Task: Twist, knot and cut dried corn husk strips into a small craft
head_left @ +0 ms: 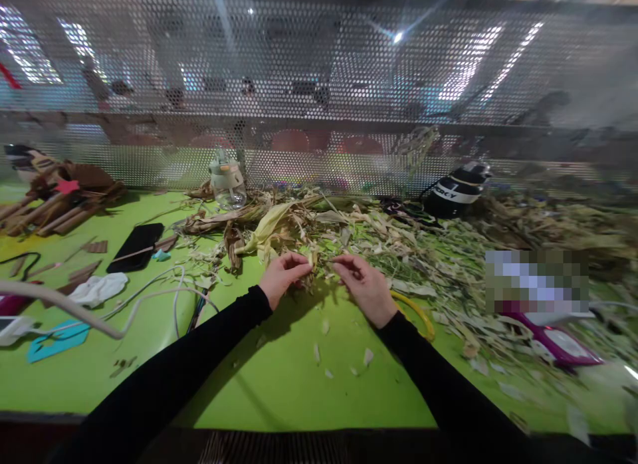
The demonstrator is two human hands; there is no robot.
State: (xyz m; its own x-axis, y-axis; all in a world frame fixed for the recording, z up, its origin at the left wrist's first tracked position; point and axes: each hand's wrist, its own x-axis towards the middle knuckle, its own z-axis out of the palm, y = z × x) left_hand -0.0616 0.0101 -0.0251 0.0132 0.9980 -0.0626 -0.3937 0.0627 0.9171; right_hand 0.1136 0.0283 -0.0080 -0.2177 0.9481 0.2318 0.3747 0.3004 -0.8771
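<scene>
My left hand point(285, 278) is closed in a pinch on a small pale-yellow piece of corn husk point(313, 258), near the middle of the table. My right hand point(366, 288) is a little to the right, thumb and fingers pressed together. Whatever its fingertips hold, if anything, is too small to make out. Just beyond both hands lies a heap of dry husk strips point(343, 228), with a larger yellow-green corn husk point(272, 228) on its left side. Small pale scraps point(367, 356) are scattered on the green table point(299, 384) below the hands.
To the left lie a black phone point(135, 246), a crumpled white tissue point(98, 289), a blue tag point(57, 340) and cables. A clear bottle point(228, 185) and a black bottle point(456, 190) stand before the perforated metal screen point(319, 58). A magenta-and-white device point(561, 341) sits among husks at right.
</scene>
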